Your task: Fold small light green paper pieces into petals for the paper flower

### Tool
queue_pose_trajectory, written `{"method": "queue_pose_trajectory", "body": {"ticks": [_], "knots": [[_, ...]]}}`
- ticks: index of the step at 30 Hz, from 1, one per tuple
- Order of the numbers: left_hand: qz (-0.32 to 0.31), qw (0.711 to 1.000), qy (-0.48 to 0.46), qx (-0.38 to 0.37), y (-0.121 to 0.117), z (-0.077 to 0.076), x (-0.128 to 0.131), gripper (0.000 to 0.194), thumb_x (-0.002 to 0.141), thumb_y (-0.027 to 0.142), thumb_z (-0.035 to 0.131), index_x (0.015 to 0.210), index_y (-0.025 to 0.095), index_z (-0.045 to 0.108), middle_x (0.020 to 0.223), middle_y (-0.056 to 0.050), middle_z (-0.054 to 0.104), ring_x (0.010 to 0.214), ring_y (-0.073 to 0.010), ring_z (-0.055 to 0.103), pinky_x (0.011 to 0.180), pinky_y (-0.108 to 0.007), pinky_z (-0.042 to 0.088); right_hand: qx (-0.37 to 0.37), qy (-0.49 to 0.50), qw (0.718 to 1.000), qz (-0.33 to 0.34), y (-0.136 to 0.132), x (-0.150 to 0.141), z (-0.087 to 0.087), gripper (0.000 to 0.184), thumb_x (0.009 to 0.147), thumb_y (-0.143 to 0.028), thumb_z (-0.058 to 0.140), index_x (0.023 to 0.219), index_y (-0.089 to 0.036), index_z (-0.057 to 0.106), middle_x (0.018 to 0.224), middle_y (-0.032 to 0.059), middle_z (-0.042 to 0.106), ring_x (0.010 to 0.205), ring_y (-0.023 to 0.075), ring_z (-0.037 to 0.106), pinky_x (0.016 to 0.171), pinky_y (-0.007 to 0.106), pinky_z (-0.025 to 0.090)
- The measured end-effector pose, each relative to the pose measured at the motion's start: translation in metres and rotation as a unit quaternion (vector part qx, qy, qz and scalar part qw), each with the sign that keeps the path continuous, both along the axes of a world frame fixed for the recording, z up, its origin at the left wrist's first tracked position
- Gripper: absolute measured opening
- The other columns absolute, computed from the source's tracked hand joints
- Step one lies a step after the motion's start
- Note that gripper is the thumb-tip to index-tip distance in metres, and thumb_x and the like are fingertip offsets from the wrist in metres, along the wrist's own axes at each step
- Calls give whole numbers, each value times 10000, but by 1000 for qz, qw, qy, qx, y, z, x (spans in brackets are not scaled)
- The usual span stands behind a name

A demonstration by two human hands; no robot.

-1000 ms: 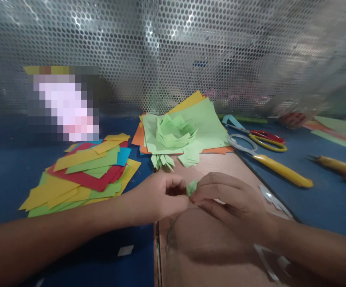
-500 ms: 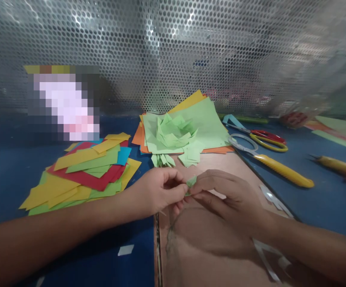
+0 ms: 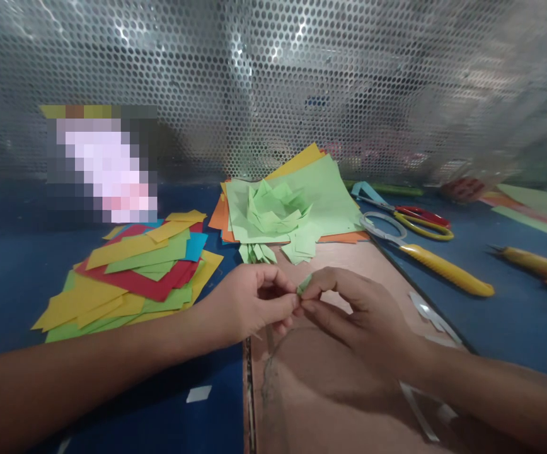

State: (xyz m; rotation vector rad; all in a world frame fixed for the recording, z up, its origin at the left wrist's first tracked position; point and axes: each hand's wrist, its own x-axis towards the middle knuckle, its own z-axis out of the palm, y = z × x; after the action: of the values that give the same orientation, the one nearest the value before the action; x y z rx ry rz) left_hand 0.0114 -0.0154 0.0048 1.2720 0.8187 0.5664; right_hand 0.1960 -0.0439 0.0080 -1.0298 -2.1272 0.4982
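Between the fingertips of my left hand (image 3: 259, 306) and my right hand (image 3: 356, 309) is a small piece of light green paper (image 3: 304, 285), mostly hidden by the fingers. Both hands are closed in a pinch on it, above a brown board (image 3: 302, 384). Just beyond them lie a bunch of folded green paper pieces (image 3: 257, 253) and a few flatter green pieces (image 3: 300, 247). Behind these, a ring of interlocked folded green paper (image 3: 278, 207) rests on a green sheet (image 3: 337, 202), which tops a stack of coloured sheets.
Left stands a pile of yellow, green, red and blue paper strips (image 3: 145, 265). On the right lie scissors with red and yellow handles (image 3: 425, 221), a yellow-handled tool with a grey ring (image 3: 448, 268) and another yellow-handled tool (image 3: 533, 260). A perforated metal panel (image 3: 254, 82) closes off the back.
My right fingers have curled further over the small green paper, so less of it shows. My left hand stays nearly in place.
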Motion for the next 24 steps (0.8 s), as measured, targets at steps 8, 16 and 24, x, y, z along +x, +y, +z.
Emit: {"method": "queue_pose_trajectory", "body": {"ticks": [8, 16, 24], "knots": [[7, 1000, 19, -9, 0, 4, 0, 142, 733, 238, 682, 714, 141, 580, 578, 32, 600, 503, -76, 568, 534, -188, 471, -61, 71, 996, -5, 1, -1, -4, 81, 828, -122, 512, 802, -196, 531, 725, 6, 576, 637, 109, 545, 569, 223, 457], [2, 1000, 2, -11, -1, 4, 0, 134, 716, 221, 686, 719, 130, 588, 572, 26, 602, 502, -70, 566, 528, -177, 468, -92, 98, 990, -31, 0, 0, -5, 59, 811, -161, 563, 801, -203, 522, 723, -3, 571, 653, 117, 561, 577, 233, 464], [0, 1000, 18, -17, -1, 6, 2, 159, 685, 219, 687, 700, 137, 551, 570, 35, 591, 492, -68, 564, 527, -181, 472, -120, 137, 983, -24, -1, 1, -6, 87, 801, -190, 597, 832, -201, 517, 748, 2, 582, 678, 124, 589, 604, 249, 497]]}}
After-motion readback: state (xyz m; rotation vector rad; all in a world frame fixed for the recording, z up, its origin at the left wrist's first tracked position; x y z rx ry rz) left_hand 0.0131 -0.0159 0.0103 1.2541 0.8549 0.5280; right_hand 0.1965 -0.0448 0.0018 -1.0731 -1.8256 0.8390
